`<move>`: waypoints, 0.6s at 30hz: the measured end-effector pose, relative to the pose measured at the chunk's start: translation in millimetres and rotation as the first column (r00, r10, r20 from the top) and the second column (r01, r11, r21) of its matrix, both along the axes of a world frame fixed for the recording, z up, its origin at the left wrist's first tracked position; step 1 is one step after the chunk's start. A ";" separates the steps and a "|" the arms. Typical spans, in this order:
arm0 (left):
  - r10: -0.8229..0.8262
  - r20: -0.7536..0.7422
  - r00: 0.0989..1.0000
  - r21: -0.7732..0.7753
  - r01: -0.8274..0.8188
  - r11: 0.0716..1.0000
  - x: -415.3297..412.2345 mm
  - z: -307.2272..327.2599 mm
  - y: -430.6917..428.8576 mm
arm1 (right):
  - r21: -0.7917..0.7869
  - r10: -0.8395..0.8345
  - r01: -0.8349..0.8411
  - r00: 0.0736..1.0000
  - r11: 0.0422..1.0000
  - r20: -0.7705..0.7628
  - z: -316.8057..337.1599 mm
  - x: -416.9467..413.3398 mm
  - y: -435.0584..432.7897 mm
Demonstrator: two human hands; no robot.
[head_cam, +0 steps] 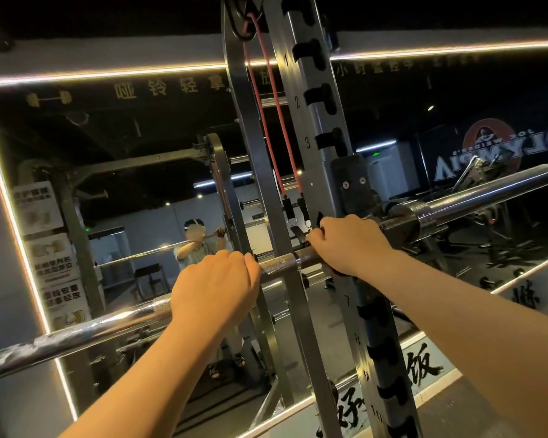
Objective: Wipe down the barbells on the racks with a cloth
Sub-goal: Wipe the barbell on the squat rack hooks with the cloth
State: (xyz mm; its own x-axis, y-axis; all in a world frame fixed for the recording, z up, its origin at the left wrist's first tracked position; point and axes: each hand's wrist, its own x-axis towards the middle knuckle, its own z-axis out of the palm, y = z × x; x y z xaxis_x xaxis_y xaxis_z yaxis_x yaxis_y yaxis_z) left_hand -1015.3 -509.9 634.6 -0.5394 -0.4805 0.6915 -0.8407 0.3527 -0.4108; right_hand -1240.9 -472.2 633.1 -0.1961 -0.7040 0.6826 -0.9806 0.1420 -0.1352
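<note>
The left hand (215, 282) and right hand (348, 245) curl round the steel barbell (279, 263) (knurled grip, polished sleeve).

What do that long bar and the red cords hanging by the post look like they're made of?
The bar looks like polished, chrome-plated steel: mirror glints run along it, with a duller cross-hatched patch mid-shaft. The red cords seem to be rubber or latex tubing: matte, round, no shine, though that is uncertain.
</note>
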 end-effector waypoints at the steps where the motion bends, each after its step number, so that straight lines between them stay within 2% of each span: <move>1: 0.002 -0.001 1.000 0.002 -0.002 1.000 0.0 0.1 0.4 | -0.089 0.014 -0.017 0.999 0.996 -0.029 -10.0 -1.9 -3.4; 4: 0.010 0.015 1.000 -0.005 -0.010 1.000 0.0 0.7 1.9 | -0.422 0.159 -0.141 0.987 0.896 0.007 -49.1 -2.7 -6.7; 6: 0.010 0.020 1.000 -0.013 -0.010 1.000 0.1 1.0 2.6 | -0.484 0.166 -0.161 0.986 0.860 -0.033 -67.7 -0.7 -6.6; 9: 0.009 0.002 1.000 0.001 -0.009 1.000 -0.5 1.0 3.3 | -0.388 0.172 -0.165 0.985 0.907 -0.017 -49.9 -5.2 -2.2; 12: 0.011 -0.009 1.000 0.005 -0.011 1.000 -1.2 0.4 2.7 | -0.073 0.113 -0.111 0.993 0.991 0.021 -7.8 -3.4 3.5; 14: 0.019 -0.007 1.000 0.008 -0.019 1.000 -0.9 0.3 1.5 | 0.077 0.044 -0.048 0.998 0.996 0.055 8.6 3.1 0.9; 16: 0.027 0.005 1.000 -0.002 -0.027 1.000 -0.6 0.0 1.6 | 0.079 -0.006 0.003 0.999 0.997 0.044 9.2 9.5 -3.9; 18: 0.025 0.002 1.000 -0.010 -0.025 1.000 -0.7 -0.3 2.5 | -0.047 -0.003 0.003 1.000 0.999 -0.008 -9.3 10.1 -9.8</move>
